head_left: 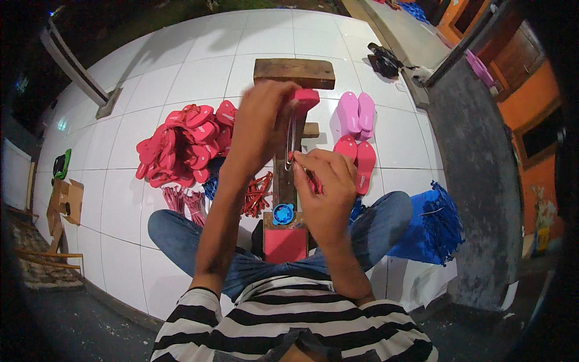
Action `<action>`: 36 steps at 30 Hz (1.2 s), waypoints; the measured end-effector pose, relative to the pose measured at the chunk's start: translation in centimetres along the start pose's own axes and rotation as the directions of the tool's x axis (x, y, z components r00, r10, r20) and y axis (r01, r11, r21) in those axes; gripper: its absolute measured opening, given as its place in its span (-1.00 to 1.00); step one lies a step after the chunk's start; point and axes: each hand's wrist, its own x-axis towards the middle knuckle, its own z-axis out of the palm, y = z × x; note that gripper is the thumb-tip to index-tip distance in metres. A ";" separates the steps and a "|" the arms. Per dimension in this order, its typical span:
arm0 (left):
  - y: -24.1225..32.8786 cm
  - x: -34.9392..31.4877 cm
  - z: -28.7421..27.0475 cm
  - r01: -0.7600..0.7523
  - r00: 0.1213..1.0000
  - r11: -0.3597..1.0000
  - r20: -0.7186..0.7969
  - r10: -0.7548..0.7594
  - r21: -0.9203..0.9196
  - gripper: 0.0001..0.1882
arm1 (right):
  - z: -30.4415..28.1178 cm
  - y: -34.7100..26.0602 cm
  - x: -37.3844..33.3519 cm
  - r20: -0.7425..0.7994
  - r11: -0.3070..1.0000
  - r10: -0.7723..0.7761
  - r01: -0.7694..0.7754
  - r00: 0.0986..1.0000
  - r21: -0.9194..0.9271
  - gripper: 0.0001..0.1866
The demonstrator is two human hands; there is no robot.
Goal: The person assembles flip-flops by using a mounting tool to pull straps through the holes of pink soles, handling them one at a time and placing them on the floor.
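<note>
White floor tiles (199, 66) are spreading around a seated person. Both forearms are rising bent over the lap. Left hand (260, 123) is curling shut around a red sandal sole (304, 99), holding it above the wooden stand (294, 72). Right hand (325, 181) is pinching a thin metal loop tool (291, 142) (fingers closed) just below it.

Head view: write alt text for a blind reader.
A seated person's left hand holds a red sandal sole upright while the right hand works a strap at it. Red soles are heaped on the white tiled floor.
</note>
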 end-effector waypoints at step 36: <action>1.6 -12.8 -1.4 0.585 0.777 0.790 0.409 -0.479 -0.184 -0.63 | 0.9 2.2 -7.2 0.404 0.910 0.350 -0.409 0.845 0.068 -0.49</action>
